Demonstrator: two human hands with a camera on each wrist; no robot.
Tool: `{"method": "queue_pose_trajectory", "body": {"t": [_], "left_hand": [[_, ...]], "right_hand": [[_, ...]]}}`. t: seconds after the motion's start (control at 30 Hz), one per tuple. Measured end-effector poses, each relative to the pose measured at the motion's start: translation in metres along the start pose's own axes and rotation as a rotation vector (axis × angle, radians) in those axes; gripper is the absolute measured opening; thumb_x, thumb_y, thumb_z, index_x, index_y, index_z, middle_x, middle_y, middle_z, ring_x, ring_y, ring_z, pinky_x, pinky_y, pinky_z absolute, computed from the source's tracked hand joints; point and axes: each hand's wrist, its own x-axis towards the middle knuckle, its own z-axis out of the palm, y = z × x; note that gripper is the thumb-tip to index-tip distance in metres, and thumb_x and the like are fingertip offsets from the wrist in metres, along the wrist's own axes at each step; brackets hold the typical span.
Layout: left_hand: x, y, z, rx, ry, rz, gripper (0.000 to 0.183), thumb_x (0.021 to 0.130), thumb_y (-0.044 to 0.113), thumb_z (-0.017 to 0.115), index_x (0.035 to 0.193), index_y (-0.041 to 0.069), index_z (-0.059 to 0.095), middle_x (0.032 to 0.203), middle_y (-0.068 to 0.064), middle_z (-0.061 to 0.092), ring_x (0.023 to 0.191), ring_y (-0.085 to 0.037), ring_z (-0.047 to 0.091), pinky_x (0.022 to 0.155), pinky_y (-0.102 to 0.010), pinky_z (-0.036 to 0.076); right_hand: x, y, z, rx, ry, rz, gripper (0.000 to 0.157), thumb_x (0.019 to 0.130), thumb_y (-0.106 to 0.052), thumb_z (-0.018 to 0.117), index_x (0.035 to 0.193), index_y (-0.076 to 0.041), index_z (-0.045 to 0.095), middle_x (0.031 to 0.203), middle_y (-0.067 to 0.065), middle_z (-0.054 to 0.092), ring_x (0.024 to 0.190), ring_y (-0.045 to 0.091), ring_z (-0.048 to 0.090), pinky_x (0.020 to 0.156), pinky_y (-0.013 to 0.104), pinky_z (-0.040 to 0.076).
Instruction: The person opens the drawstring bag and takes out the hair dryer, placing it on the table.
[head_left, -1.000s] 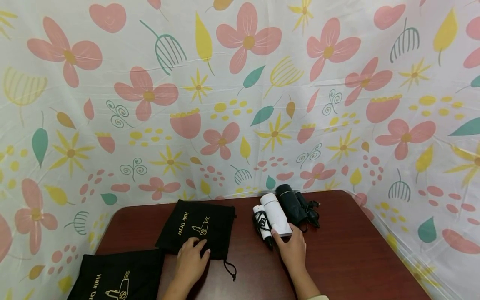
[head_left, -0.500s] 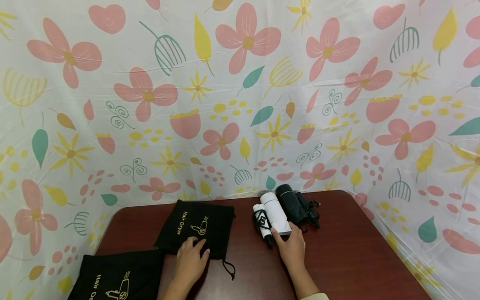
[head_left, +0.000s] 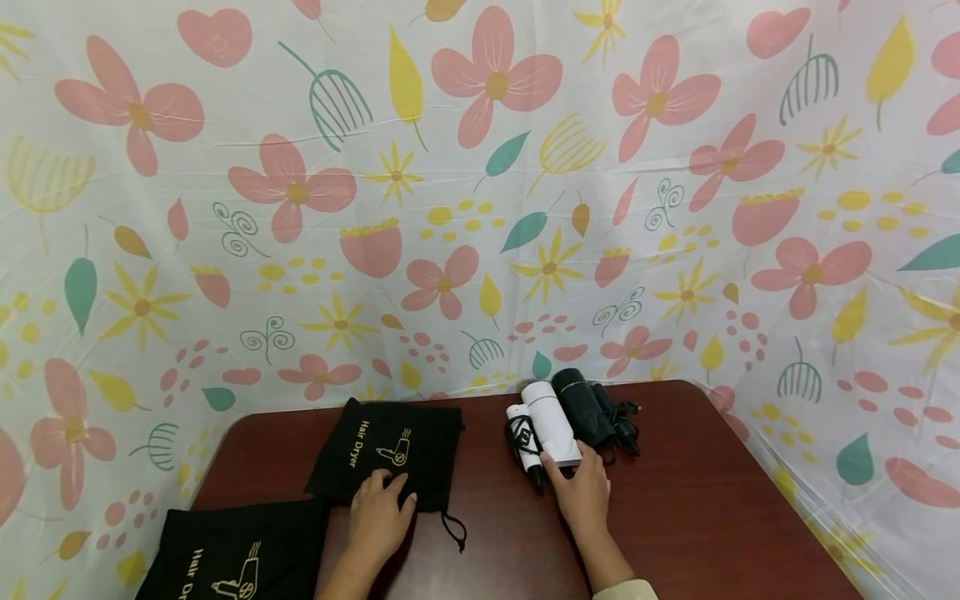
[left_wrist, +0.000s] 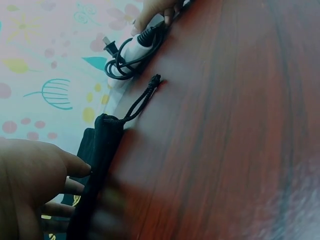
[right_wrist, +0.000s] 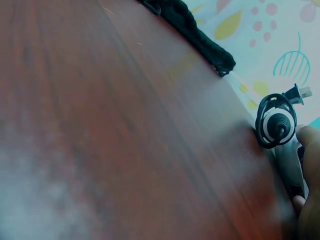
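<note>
A black drawstring bag [head_left: 431, 433] with gold "Hair Dryer" lettering lies flat near the back of the table. On its front edge rests my left hand [head_left: 377, 518], fingers spread and slightly bent. The left wrist view shows the bag's cord loop [left_wrist: 140, 102] pointing away from that hand. My right hand [head_left: 585, 500] grips the near end of a white hair dryer [head_left: 551, 421], thumb on one side and fingers on the other. Black cord is wound round the dryer's folded handle [right_wrist: 278, 122], its plug sticking out. Right beside it lies a black hair dryer [head_left: 581, 408].
A second black bag [head_left: 243, 533] with the same print lies at the table's front left, partly out of frame. The brown wooden table [head_left: 697, 492] ends at the back against a floral curtain [head_left: 480, 208].
The bag under my left hand has slid slightly left and back, the hand moving with it. My right hand and the white hair dryer have barely moved.
</note>
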Motion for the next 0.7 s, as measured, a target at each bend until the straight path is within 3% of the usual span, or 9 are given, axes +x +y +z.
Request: {"method": "queue_pose_trajectory", "body": {"t": [0.33, 0.7], "left_hand": [[0.0054, -0.0016, -0.0036, 0.023, -0.026, 0.000, 0.043, 0.091, 0.035, 0.064, 0.127, 0.011, 0.064, 0.128, -0.015, 0.052, 0.121, -0.038, 0.049, 0.101, -0.058, 0.040], [0.0088, -0.0029, -0.0032, 0.039, -0.007, -0.009, 0.044, 0.090, 0.034, 0.065, 0.127, 0.010, 0.063, 0.127, -0.016, 0.052, 0.120, -0.039, 0.050, 0.095, -0.058, 0.042]], "right_hand": [[0.0046, -0.0005, 0.0043, -0.012, 0.015, 0.011, 0.084, 0.082, -0.062, 0.065, 0.139, -0.006, 0.043, 0.127, 0.019, 0.053, 0.116, 0.037, 0.051, 0.096, 0.057, 0.035], [0.0088, 0.0016, 0.0064, -0.009, 0.024, 0.008, 0.086, 0.081, -0.065, 0.064, 0.139, -0.006, 0.043, 0.129, 0.019, 0.052, 0.119, 0.037, 0.050, 0.099, 0.058, 0.033]]}}
